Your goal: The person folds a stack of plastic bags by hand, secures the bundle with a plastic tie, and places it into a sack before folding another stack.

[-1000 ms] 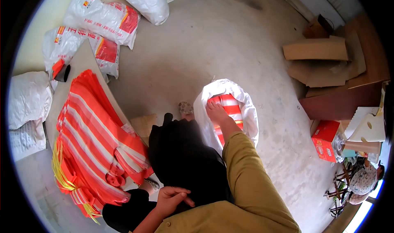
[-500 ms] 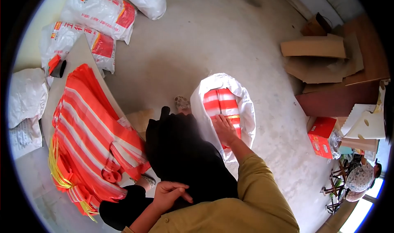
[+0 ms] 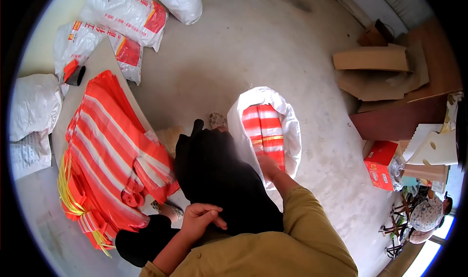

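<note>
A white sack [image 3: 292,148] stands open on the floor, with red-and-white striped bundles [image 3: 263,126] tied by a yellow band inside it. My right hand [image 3: 269,168] reaches into the near end of the sack, against the bundles; its fingertips are hidden. My left hand [image 3: 204,219] rests near my lap beside the black cloth over my legs, its fingers loosely curled and apart, with nothing in it. To the left, a pile of striped red-and-white bags [image 3: 107,150] lies on a table [image 3: 100,65], with yellow ties [image 3: 70,189] at its near end.
Printed white sacks [image 3: 124,16] lie at the upper left, and more white sacks [image 3: 34,106] at the far left. Cardboard boxes [image 3: 373,60] and a red box [image 3: 380,165] are at the right. A person in a patterned top [image 3: 426,216] is at the lower right.
My right hand has moved from the far end of the bundles, over their middle, to the near end of the sack. My left hand has stayed near my lap.
</note>
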Available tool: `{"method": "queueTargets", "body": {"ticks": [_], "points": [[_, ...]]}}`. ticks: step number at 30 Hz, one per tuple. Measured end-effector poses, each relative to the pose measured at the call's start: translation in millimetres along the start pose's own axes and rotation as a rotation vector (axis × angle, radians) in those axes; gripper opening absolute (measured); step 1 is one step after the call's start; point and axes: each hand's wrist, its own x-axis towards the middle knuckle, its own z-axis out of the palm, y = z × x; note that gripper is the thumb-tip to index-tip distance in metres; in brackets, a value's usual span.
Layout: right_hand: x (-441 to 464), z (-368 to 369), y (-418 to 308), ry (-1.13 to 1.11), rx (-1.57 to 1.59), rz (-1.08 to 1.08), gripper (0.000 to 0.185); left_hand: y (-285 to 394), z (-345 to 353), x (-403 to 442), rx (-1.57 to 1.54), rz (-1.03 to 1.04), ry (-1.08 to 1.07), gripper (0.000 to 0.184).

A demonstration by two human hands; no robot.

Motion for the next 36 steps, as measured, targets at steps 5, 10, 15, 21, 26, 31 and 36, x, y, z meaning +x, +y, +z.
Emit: {"method": "queueTargets", "body": {"ticks": [5, 10, 15, 21, 26, 31, 36], "points": [[32, 66, 42, -0.003, 0.488, 0.181, 0.043, -3, 3, 0, -0.001, 0.009, 0.005, 0.018], [-12, -42, -25, 0.012, -0.251, 0.240, 0.032, -5, 3, 0, -0.004, 0.024, 0.029, 0.019], [-41, -46, 5, 0.006, -0.243, 0.288, 0.028, -11, -1, 2, -0.010, 0.037, 0.011, 0.019], [-38, -15, 19, 0.085, -0.073, 0.391, 0.028, -12, -5, 1, -0.027, 0.007, -0.010, 0.023], [-38, -64, -21, 0.019, -0.342, 0.309, 0.031, 0, -2, -4, -0.074, -0.013, -0.120, 0.029], [-9, -140, -46, 0.402, -0.053, 0.167, 0.039, 25, -19, -18, 0.003, 0.090, -0.178, 0.029], [15, -244, -184, 0.666, 0.187, -0.198, 0.021, 45, -66, -41, 0.291, 0.434, 0.233, 0.024]]}}
